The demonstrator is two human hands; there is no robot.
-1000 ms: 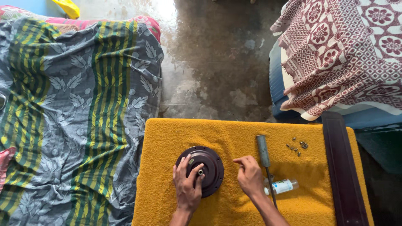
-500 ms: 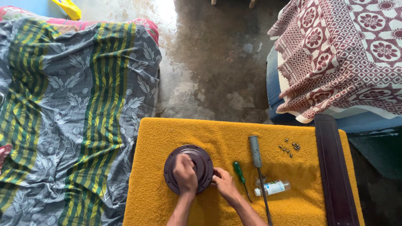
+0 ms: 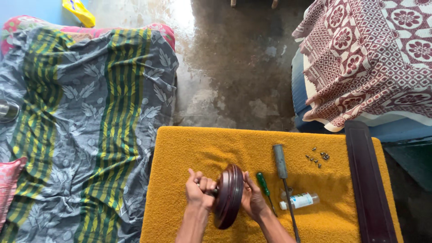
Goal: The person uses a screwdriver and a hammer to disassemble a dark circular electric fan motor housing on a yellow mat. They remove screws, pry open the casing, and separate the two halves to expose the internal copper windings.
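A dark brown round disc-shaped part (image 3: 228, 195) stands on its edge above the yellow towel-covered table (image 3: 189, 148). My left hand (image 3: 200, 190) is wrapped around a stub on the disc's left face. My right hand (image 3: 253, 198) presses flat against the disc's right face. Both hands hold the disc upright between them. A green-handled screwdriver (image 3: 263, 184) lies just right of my right hand. Beside it lies a longer grey-handled screwdriver (image 3: 281, 164).
A small white bottle (image 3: 300, 201) lies by the grey-handled tool's shaft. Several small screws (image 3: 317, 158) sit at the table's upper right. A long dark brown blade (image 3: 366, 180) lies along the right edge. A patterned bed (image 3: 81, 121) is at left, a draped cloth (image 3: 373, 54) at right.
The disc lay flat on the towel with my hands on top of it. Now it is tipped up on its edge, gripped between both hands.
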